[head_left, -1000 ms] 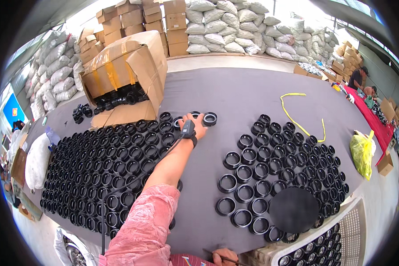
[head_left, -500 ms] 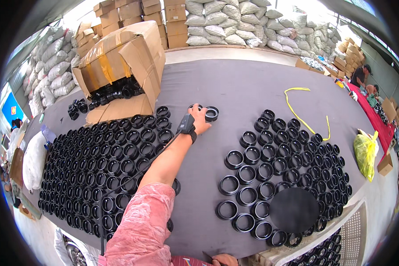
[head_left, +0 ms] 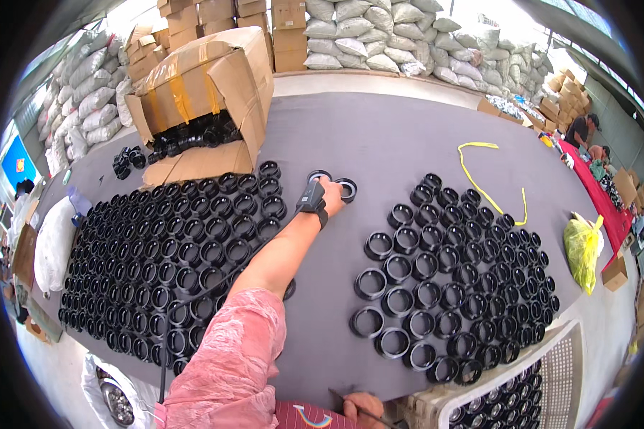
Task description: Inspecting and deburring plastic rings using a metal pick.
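Note:
My left hand [head_left: 329,194], a dark device strapped at its wrist, reaches over the grey table. Its fingers close about two black rings, one ring [head_left: 318,176] at the far side of the fingers and another ring [head_left: 346,190] at their right. Left of that arm stand close rows of similar black rings [head_left: 168,273]. To the right is a looser group of black rings [head_left: 427,294]. At the near table edge my right hand [head_left: 363,407] is closed around a thin dark tool, whose kind I cannot make out.
An open cardboard box [head_left: 200,86] lies on its side at the far left, black parts spilling out. Yellow strap [head_left: 472,175] and a yellow bag [head_left: 583,250] are at right. A pale crate [head_left: 562,372] with rings stands below the near right edge.
My left hand and the two rings have come slightly nearer across the table. The view has shifted a little. A dark round patch over the right group is gone.

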Available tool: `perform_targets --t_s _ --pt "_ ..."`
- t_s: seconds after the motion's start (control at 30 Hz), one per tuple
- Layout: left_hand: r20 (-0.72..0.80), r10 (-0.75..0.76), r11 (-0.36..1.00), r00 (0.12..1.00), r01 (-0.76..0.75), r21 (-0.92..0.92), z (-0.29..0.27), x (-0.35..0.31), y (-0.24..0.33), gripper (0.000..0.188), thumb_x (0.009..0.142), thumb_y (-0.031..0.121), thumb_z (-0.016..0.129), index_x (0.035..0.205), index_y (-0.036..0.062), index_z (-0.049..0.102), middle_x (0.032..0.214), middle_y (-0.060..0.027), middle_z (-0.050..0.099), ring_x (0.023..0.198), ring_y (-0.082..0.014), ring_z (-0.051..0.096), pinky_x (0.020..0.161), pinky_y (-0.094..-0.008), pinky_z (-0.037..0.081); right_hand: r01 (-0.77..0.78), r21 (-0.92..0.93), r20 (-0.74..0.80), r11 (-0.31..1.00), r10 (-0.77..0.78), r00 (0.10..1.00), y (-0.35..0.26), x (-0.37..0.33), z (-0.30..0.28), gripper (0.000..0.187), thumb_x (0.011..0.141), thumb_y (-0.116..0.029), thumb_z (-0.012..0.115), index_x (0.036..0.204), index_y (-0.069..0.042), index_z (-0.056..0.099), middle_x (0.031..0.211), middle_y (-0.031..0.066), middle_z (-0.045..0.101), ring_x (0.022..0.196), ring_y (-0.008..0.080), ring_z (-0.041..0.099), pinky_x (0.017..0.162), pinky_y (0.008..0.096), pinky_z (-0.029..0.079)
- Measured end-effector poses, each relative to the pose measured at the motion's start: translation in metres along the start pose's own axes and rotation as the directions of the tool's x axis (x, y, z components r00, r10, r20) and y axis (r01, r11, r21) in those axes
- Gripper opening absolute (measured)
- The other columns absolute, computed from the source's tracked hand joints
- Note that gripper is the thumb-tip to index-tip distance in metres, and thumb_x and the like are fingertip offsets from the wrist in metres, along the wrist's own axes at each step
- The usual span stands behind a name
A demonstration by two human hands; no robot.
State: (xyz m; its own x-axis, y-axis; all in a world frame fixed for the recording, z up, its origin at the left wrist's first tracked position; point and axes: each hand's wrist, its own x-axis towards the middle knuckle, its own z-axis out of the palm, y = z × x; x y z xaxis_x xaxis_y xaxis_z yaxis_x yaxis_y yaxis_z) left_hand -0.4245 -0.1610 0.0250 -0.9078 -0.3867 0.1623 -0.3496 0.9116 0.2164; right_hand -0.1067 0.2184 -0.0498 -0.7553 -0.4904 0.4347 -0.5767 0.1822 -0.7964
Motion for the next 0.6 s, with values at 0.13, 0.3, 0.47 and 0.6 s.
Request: perform_targets --t_s 0.13,0.3,0.47,0.6 --pt "0.166 0.078 0.993 0.983 -0.091 0.075 -0.029 -0.055 0.014 0.037 0.075 0.041 0.076 0.099 0.0123 0.076 0.106 -0.0192 0.069 0.103 -0.0339 0.065 0.087 -0.045 0.054 0.024 0.085 -0.082 0.996 -0.017 0.996 -0.017 0.014 -0.001 0.001 0.083 -0.004 0.064 0.083 -0.004 0.064 0.075 0.0137 0.065 0.064 0.0312 0.064 0.058 0.0394 0.051" --pt "0.332 0.092 0.987 0.939 -0.129 0.091 -0.015 -0.115 0.02 0.041 0.072 0.036 0.081 0.103 0.0104 0.074 0.101 -0.0148 0.071 0.105 -0.0332 0.064 0.093 -0.0465 0.048 0.12 0.084 -0.179 0.989 -0.103 0.978 -0.015 0.02 0.006 0.003 0.084 -0.002 0.063 0.084 -0.003 0.065 0.077 0.0141 0.066 0.066 0.032 0.064 0.061 0.0386 0.052" --pt "0.293 0.166 0.986 0.942 -0.161 -0.043 -0.037 -0.192 0.032 0.042 0.075 0.028 0.08 0.11 0.0068 0.071 0.093 -0.0163 0.072 0.093 -0.0303 0.069 0.085 -0.0471 0.052 0.048 0.083 -0.167 0.995 -0.033 0.985 -0.014 0.018 0.007 0.006 0.088 -0.004 0.062 0.084 0.0 0.065 0.075 0.0145 0.064 0.068 0.0308 0.064 0.062 0.0373 0.051" --pt "0.347 0.09 0.958 0.934 0.014 -0.286 -0.067 -0.234 0.043 0.052 0.079 0.023 0.076 0.126 0.0059 0.063 0.091 -0.0186 0.072 0.091 -0.0316 0.07 0.08 -0.0469 0.054 -0.146 0.229 -0.112 0.962 0.175 0.978 -0.003 0.01 0.009 0.013 0.092 -0.009 0.061 0.085 0.001 0.064 0.072 0.0135 0.063 0.065 0.0252 0.062 0.061 0.0347 0.049"
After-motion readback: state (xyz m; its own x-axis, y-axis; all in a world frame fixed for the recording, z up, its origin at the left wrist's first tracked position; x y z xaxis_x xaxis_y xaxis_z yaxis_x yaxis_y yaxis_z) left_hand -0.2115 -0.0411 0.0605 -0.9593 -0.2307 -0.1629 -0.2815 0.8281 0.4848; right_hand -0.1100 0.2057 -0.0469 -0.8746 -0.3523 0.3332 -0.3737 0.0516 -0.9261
